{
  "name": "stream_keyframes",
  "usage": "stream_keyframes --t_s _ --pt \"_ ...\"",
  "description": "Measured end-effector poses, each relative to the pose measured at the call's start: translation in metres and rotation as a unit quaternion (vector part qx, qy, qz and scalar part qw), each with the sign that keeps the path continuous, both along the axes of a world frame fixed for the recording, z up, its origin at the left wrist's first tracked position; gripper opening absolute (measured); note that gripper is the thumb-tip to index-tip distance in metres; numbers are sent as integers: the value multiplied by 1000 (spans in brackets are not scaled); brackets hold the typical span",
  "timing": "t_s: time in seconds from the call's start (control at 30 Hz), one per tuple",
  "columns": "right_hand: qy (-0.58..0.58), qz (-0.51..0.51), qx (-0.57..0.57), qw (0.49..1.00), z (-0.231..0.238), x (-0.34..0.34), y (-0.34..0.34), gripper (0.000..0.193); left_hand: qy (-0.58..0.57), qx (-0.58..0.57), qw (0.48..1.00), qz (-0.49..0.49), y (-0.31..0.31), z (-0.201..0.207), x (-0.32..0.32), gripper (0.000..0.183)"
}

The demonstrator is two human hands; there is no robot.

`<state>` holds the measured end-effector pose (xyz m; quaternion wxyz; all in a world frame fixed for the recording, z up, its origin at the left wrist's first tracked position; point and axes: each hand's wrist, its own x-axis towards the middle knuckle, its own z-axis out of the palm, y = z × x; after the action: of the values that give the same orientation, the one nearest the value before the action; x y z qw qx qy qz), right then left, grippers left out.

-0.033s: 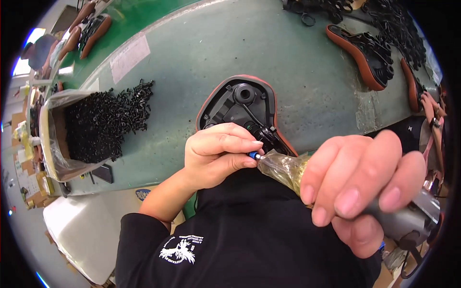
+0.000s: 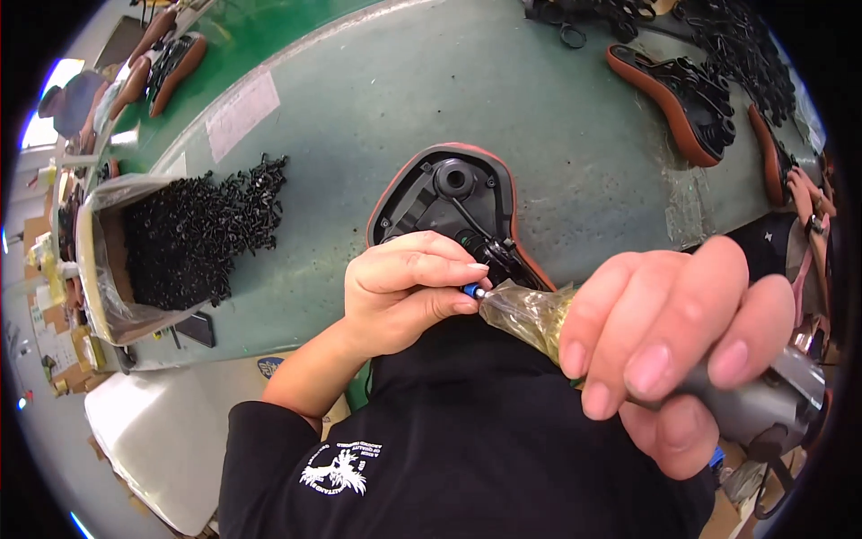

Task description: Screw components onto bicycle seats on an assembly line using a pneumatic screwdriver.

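Observation:
My left hand (image 2: 404,289) is closed, thumb and fingers pinching near the blue collar (image 2: 471,290) at the tip of a tool. My right hand (image 2: 673,346) is wrapped round that tool, which looks like a grey electric screwdriver (image 2: 763,400). Crinkled yellowish clear film (image 2: 530,313) covers its front. Just beyond my hands, a bicycle saddle (image 2: 435,193) lies upside down on the green table, showing a black underside and a reddish-brown rim. My left hand hides part of its near side.
At the left a lined box (image 2: 94,260) lies tipped, black screws (image 2: 202,229) spilling from it. More upturned saddles (image 2: 673,103) and a heap of black parts (image 2: 741,54) are at the far right. Another person's hand (image 2: 808,202) shows at the right edge.

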<state>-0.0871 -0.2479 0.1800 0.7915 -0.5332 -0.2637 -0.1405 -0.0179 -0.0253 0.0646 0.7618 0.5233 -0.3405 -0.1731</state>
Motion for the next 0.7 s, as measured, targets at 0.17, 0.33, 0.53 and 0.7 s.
stream_keyframes --t_s 0.17,0.33,0.53,0.7 --pt "29 -17 -6 999 -7 -10 -15 35 -30 22 999 -39 -3 7 9 24" --pt "-32 -51 -22 998 -20 0 -18 38 -52 82 990 -101 1 12 37 40" --pt "-99 -81 -59 990 -25 21 -18 41 -339 350 866 107 -4 8 94 77" --pt "-138 -77 -91 983 -32 41 -24 42 -318 339 885 14 -11 -12 111 56"
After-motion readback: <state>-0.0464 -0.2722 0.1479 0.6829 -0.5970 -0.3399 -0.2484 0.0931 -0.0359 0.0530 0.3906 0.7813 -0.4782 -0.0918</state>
